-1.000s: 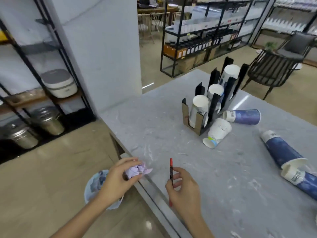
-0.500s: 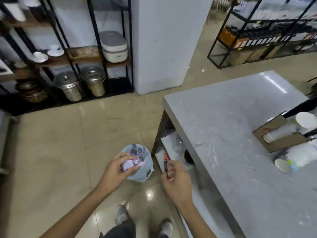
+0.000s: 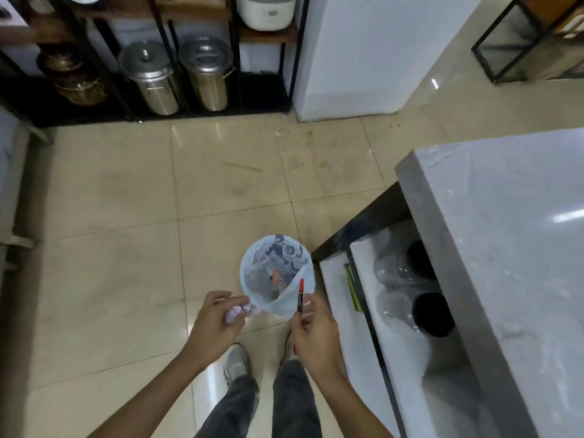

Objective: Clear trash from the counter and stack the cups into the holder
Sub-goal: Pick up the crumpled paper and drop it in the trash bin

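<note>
Two hands hang over the tiled floor [image 3: 221, 191], just this side of a small bin [image 3: 277, 273] lined with a pale blue bag. The left hand [image 3: 218, 320] is curled round a crumpled wad of lilac paper [image 3: 240, 311], which pokes out between thumb and fingers and touches the near rim of the bag. The right hand [image 3: 316, 330] is closed on a pen [image 3: 300, 298], dark in the barrel and red at the tip, held upright so the tip crosses the bin's near right rim. Inside the bin lie scraps printed in blue and one small orange bit; what they are I cannot tell. The bin stands on the floor just beside the near left corner of the grey counter [image 3: 505, 248]. Below the counter's left edge a shelf [image 3: 395, 358] holds clear plastic-wrapped things with dark round centres. Against the far wall a black rack [image 3: 158, 58] carries two lidded steel canisters [image 3: 177, 77]. No cups or holder show from here.
</note>
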The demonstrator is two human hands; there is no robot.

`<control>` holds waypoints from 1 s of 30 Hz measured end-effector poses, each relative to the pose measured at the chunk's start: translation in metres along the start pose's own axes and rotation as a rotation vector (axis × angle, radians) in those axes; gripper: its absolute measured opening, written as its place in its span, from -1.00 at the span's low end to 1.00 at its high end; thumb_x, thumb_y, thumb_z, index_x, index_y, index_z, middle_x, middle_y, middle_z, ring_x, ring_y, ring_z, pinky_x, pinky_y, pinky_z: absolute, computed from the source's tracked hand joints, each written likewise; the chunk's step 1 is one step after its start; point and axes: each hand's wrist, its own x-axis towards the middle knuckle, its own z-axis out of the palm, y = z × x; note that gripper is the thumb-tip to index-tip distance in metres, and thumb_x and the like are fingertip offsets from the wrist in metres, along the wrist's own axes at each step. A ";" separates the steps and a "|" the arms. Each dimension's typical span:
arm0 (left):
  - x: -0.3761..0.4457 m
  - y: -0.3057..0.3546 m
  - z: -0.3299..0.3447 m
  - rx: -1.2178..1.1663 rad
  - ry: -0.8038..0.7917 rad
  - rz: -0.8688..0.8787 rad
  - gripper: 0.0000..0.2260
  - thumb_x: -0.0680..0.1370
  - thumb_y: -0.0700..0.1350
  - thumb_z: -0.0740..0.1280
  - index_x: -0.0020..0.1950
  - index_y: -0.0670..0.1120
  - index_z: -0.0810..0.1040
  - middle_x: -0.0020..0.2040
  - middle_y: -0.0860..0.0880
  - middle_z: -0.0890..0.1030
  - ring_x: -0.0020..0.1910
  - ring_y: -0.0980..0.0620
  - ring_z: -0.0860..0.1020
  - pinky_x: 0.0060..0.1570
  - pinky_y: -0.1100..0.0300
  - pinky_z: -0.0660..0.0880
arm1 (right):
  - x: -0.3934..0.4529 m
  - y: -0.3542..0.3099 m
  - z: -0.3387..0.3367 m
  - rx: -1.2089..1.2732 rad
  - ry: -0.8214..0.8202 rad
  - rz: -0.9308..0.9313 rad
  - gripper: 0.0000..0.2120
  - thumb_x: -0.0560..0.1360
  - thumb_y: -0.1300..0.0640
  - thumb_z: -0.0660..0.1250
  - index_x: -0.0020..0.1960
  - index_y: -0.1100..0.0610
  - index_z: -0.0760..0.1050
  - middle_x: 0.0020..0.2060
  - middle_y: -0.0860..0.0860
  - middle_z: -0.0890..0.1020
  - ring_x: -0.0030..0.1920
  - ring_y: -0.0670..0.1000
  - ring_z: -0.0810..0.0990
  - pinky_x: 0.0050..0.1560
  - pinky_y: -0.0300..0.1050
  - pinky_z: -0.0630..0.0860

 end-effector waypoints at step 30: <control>0.272 -0.255 0.237 0.190 -0.015 0.066 -0.57 0.48 -0.12 0.50 0.33 -0.14 0.55 0.27 -0.11 0.53 0.26 -0.12 0.50 0.30 0.03 0.43 | 0.306 0.220 0.277 -0.364 -0.163 -0.060 -0.84 0.62 0.19 0.23 0.20 0.14 0.42 0.03 0.09 0.62 0.00 0.16 0.61 -0.08 0.11 0.59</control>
